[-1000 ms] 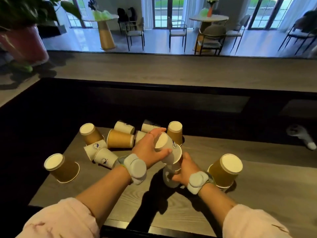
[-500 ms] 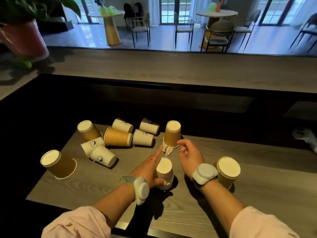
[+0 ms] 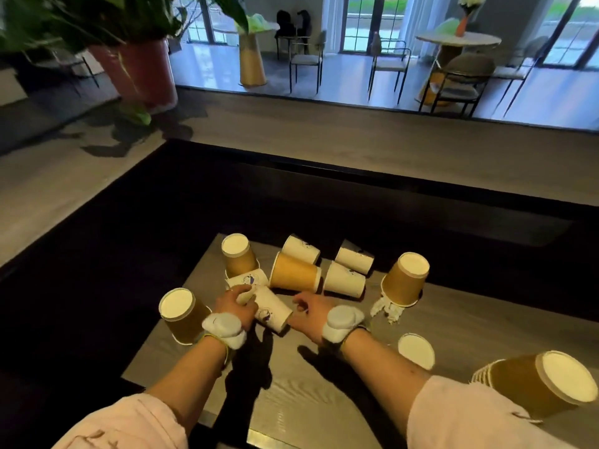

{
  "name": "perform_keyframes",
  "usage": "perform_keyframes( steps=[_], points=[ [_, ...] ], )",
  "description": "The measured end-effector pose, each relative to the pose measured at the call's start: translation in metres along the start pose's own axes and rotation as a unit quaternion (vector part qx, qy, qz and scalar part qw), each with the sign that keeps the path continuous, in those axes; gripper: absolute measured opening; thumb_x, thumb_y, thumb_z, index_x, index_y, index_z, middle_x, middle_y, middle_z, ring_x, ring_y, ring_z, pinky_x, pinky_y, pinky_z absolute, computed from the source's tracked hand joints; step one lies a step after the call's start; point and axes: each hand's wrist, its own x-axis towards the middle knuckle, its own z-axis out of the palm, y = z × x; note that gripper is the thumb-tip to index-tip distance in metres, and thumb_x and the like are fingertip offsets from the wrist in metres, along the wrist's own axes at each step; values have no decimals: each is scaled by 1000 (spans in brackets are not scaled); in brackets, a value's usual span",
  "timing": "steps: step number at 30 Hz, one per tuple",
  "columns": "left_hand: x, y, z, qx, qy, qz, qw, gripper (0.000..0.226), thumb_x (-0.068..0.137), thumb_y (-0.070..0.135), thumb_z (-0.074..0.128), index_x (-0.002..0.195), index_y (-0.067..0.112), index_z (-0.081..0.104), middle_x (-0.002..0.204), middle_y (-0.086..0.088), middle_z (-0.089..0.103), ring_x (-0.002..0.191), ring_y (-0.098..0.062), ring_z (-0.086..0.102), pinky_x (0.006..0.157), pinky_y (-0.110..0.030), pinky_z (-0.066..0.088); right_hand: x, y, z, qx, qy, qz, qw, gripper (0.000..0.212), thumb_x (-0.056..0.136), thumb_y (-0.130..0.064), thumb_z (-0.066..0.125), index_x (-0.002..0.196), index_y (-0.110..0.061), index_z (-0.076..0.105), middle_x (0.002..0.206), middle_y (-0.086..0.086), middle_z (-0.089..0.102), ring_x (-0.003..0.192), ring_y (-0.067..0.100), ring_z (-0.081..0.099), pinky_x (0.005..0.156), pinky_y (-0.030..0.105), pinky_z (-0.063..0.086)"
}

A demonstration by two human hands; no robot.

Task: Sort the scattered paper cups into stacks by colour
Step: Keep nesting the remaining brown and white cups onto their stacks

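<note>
White and tan paper cups lie scattered on the grey wooden table [image 3: 340, 396]. My left hand [image 3: 238, 304] grips a white cup [image 3: 270, 307] lying on its side, with a second white cup [image 3: 248, 279] just behind it. My right hand [image 3: 308, 311] hovers at the mouth end of that cup, fingers curled, holding nothing. A white stack [image 3: 416, 350] stands upside down by my right forearm. A tan stack [image 3: 538, 382] stands at the right. Single tan cups [image 3: 405, 280] [image 3: 183, 314] [image 3: 238, 257] stand inverted; one tan cup [image 3: 293, 275] lies sideways.
Three more white cups [image 3: 343, 280] [image 3: 355, 258] [image 3: 301, 249] lie on their sides at the back. A crumpled white scrap [image 3: 387, 311] sits under the right tan cup. A dark recess surrounds the table; a potted plant [image 3: 142, 69] stands at the far left.
My left hand left the white stack, moved left and took hold of a lying white cup. My right hand followed to the left. The view swung left, so the stacks now sit at my right.
</note>
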Motion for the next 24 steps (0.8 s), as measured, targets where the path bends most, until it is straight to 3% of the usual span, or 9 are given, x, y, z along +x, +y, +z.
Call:
perform_keyframes(
  steps=[2, 6, 9, 12, 16, 18, 21, 24],
  points=[
    [14, -9, -11, -53, -29, -21, 998, 35, 83, 5, 58, 118, 11, 59, 119, -25, 61, 109, -39, 57, 88, -36, 48, 22, -2, 20, -26, -22, 35, 999, 59, 84, -37, 62, 136, -14, 44, 131, 9, 56, 114, 27, 57, 93, 35, 48],
    [39, -22, -17, -121, -89, -64, 987, 34, 88, 9, 56, 121, 11, 57, 113, -7, 54, 101, -19, 53, 79, -20, 39, 47, -9, 49, -7, -15, 50, 999, 54, 77, -34, 68, 126, -20, 50, 125, 6, 60, 109, 26, 60, 84, 30, 48],
    [49, -28, -16, -106, -120, -63, 985, 36, 89, -1, 51, 124, 0, 54, 126, -16, 55, 118, -33, 52, 88, -27, 38, 60, -11, 67, 23, 9, 76, 997, 68, 71, -32, 72, 133, -23, 45, 130, 3, 58, 114, 25, 57, 93, 34, 49],
    [51, -33, -14, -116, -102, -76, 985, 31, 87, -1, 53, 118, -2, 59, 128, -25, 56, 114, -35, 55, 86, -29, 39, 69, -7, 79, 13, 25, 105, 994, 84, 72, -40, 74, 142, -20, 33, 138, 5, 51, 124, 27, 50, 99, 34, 44],
    [43, -30, -20, -130, -105, -98, 981, 32, 89, 6, 51, 121, 6, 57, 135, -18, 53, 125, -31, 49, 75, -16, 42, 63, -6, 79, 79, 54, 75, 993, 78, 72, -38, 75, 139, -20, 37, 134, 5, 51, 120, 25, 51, 97, 34, 44],
    [38, -28, -24, -146, -111, -99, 978, 38, 90, 6, 47, 128, 9, 52, 147, -6, 40, 133, -21, 42, 88, -10, 38, 52, -9, 68, 140, 85, 52, 985, 73, 73, -40, 75, 135, -23, 40, 126, 3, 53, 113, 22, 54, 88, 30, 46],
    [29, -24, -27, -127, -100, -58, 985, 28, 88, 9, 52, 114, 17, 59, 149, 0, 38, 132, -23, 42, 107, -27, 36, 22, -14, 36, 193, 157, -3, 969, 56, 74, -43, 73, 123, -35, 47, 113, -5, 52, 96, 8, 52, 73, 17, 43],
    [13, -8, -22, -226, -65, -71, 969, 19, 87, 8, 54, 103, 16, 61, 147, -4, 41, 130, -25, 44, 97, -26, 41, -16, -19, -9, 199, 220, -47, 954, 47, 73, -49, 70, 112, -44, 44, 109, -11, 45, 90, 0, 49, 73, 13, 43]
  ],
)
